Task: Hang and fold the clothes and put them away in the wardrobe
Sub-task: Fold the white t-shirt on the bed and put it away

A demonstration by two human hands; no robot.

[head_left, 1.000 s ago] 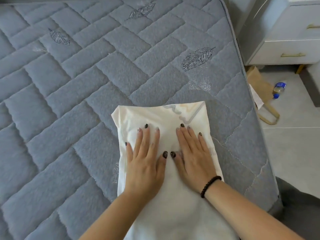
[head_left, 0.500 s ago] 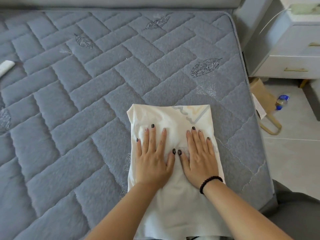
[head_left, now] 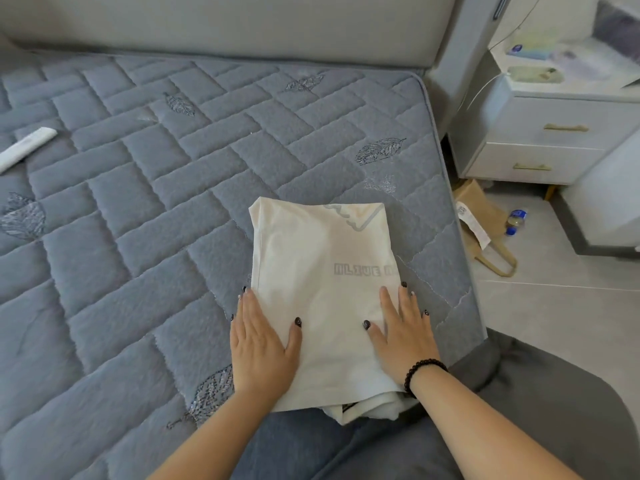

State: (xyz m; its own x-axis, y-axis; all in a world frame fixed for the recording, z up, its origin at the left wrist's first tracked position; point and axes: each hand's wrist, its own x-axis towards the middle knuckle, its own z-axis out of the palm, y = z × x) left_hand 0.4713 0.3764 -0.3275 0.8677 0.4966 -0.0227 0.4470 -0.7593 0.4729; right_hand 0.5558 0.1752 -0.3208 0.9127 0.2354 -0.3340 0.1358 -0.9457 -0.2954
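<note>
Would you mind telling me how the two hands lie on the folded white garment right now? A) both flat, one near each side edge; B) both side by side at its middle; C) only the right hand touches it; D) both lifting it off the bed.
A: the left hand and right hand lie flat with straight fingers at opposite side edges of the white garment on the bed.

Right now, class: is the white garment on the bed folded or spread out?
Folded. The white garment forms a compact rectangle with layered edges at its near end, both hands flat on it.
</note>
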